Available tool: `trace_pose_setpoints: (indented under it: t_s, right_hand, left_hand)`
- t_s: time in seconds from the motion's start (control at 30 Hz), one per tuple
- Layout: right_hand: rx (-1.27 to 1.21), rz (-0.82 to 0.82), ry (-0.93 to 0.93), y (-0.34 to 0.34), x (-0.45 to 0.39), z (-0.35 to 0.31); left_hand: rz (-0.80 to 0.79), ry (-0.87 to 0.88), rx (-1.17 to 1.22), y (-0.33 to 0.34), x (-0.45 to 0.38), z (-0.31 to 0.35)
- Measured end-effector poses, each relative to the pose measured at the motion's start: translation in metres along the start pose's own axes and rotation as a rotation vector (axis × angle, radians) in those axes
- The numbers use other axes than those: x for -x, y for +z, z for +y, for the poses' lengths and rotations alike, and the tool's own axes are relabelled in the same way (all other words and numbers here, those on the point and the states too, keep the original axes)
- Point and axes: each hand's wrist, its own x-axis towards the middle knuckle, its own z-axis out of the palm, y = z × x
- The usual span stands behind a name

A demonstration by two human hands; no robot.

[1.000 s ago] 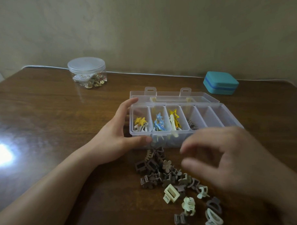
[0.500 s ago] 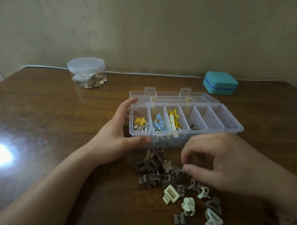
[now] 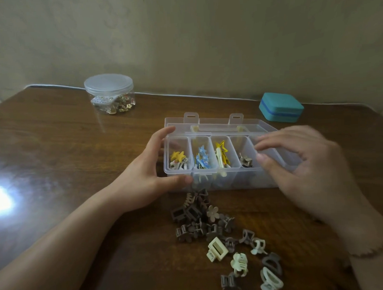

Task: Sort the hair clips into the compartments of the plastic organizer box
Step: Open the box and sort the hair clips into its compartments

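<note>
The clear plastic organizer box (image 3: 211, 183) stands open mid-table, its lid laid back. From the left, its compartments hold yellow star clips (image 3: 178, 156), blue star clips (image 3: 202, 157), a yellow-and-cream clip (image 3: 221, 153) and brown clips (image 3: 245, 160). My left hand (image 3: 144, 174) grips the box's left end, thumb on the front wall. My right hand (image 3: 302, 162) hovers over the box's right compartments, fingers spread, blurred, nothing visible in it. A pile of brown and cream claw clips (image 3: 217, 233) lies on the table in front of the box.
A round clear jar (image 3: 109, 94) with a lid and small trinkets stands at the back left. A teal case (image 3: 280, 107) sits at the back right. The wall and a white cable run along the table's far edge. A bright glare spot lies at the left.
My right hand has risen from the pile of clips to above the box's right side. More brown clips now lie in the fourth compartment. The left hand has not moved.
</note>
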Motion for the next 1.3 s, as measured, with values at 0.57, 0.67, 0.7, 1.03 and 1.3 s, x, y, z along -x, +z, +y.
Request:
trace_pose_setpoints:
  t_s: [0.57, 0.67, 0.7, 1.03, 1.3]
  right_hand:
    - [-0.218, -0.418, -0.177, 0.004, 0.009, -0.018]
    - [-0.233, 0.005, -0.076, 0.005, -0.002, -0.012]
    - [-0.173, 0.080, -0.018, 0.008, -0.007, -0.009]
    - [-0.039, -0.014, -0.026, 0.001, -0.006, -0.002]
    - [0.073, -0.565, -0.217, 0.011, 0.013, -0.030]
  left_hand:
    - [-0.003, 0.003, -0.007, 0.000, 0.000, 0.000]
    - [-0.005, 0.004, -0.004, 0.000, 0.000, 0.000]
    - [-0.006, 0.006, -0.002, 0.000, 0.000, 0.000]
    - [-0.001, 0.002, 0.007, 0.000, 0.000, 0.002]
    - [0.001, -0.001, 0.007, 0.001, 0.001, 0.001]
